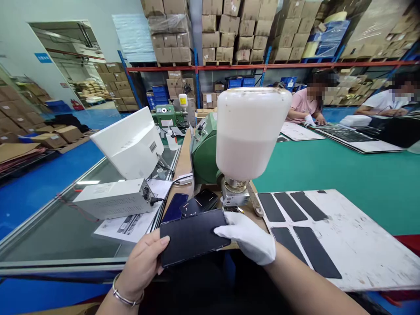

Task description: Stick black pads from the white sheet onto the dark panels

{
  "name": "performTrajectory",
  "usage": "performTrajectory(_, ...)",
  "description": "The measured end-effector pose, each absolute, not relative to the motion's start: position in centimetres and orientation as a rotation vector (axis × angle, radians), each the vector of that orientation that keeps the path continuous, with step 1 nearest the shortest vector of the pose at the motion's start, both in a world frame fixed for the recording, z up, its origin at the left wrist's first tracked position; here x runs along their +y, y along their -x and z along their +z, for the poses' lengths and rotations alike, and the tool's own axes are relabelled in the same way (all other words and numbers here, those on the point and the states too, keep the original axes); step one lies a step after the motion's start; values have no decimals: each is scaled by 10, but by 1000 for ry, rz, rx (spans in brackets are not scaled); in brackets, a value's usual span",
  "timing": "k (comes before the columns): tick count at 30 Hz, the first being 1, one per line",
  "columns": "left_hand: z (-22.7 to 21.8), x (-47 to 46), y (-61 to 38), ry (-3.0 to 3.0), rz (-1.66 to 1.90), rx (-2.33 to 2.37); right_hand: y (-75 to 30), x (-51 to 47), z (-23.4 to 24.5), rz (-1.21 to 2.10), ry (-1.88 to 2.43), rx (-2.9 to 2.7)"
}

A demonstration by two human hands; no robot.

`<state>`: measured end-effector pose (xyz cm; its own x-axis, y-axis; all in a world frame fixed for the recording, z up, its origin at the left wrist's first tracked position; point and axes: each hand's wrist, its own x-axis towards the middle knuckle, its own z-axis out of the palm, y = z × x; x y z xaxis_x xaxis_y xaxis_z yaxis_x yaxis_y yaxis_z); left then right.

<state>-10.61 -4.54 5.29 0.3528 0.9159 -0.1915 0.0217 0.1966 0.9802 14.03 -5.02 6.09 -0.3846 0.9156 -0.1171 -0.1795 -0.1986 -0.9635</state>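
A flat black panel (190,236) is held between both hands at the bottom centre. My bare left hand (142,262), with a bracelet at the wrist, grips its left edge with the thumb on top. My right hand (249,238), in a white glove, grips its right edge. Just beyond the panel stands a white glue container (251,131) on a metal nozzle (234,192). To the right lies a worn white board (354,236) with several black strips (290,205) laid on it.
A green machine (205,151) stands behind the container. On the glass bench at left are a white tilted unit (131,142), a grey power box (113,199) and papers (131,225). Two people (310,103) work at the far green table (361,175). Stacked cardboard boxes (229,30) fill the racks.
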Motion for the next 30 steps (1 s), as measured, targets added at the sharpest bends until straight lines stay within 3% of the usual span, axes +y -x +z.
performTrajectory(4,64,-39,76,-1672,295,838,-167,-59,52,1654,1339,-1498)
performTrajectory(8,63,-25,27,-1903,119,648,-183,-79,38,1480,1576,-1735)
performTrajectory(13,29,-6,-19,-1243,381,591,-203,-97,34,1658,1297,-1171)
performTrajectory(17,20,-8,-41,-1044,520,495,-216,-94,44,1611,1066,-816)
performTrajectory(30,35,-30,44,-905,818,499,-134,-57,57,1780,786,-882)
